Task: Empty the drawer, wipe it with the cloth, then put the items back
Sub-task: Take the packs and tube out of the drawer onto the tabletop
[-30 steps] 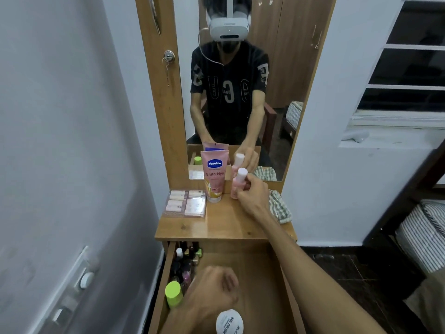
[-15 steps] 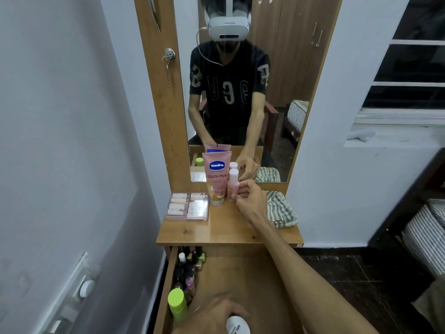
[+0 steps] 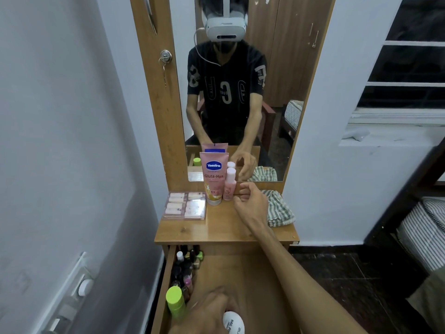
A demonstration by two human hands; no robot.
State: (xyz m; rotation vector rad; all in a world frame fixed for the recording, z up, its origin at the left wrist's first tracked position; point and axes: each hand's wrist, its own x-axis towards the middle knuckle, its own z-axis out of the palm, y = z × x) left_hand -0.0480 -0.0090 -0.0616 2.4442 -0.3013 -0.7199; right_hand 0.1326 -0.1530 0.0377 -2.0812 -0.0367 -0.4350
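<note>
The wooden drawer [image 3: 240,273] is pulled out below the dresser top [image 3: 216,230]. Several small nail polish bottles [image 3: 186,268] and a green-capped bottle [image 3: 175,301] stand along its left side. My left hand [image 3: 207,309] is wrapped on a white-capped bottle [image 3: 233,321] at the drawer's near end. On the top stand a pink Vaseline tube [image 3: 213,179] and a small pink bottle [image 3: 229,186]. My right hand [image 3: 251,201] hovers just right of that bottle, fingers loosely curled, holding nothing. A striped cloth [image 3: 279,209] lies at the right.
A clear box of small tubes [image 3: 185,205] lies at the left of the dresser top. A mirror [image 3: 277,92] rises behind it, reflecting me. The wall with a switch [image 3: 83,286] is close on the left; a striped mattress [image 3: 423,232] is at the right.
My right hand set the small pink bottle down beside the Vaseline tube and let go. My left hand dropped lower onto the white-capped bottle.
</note>
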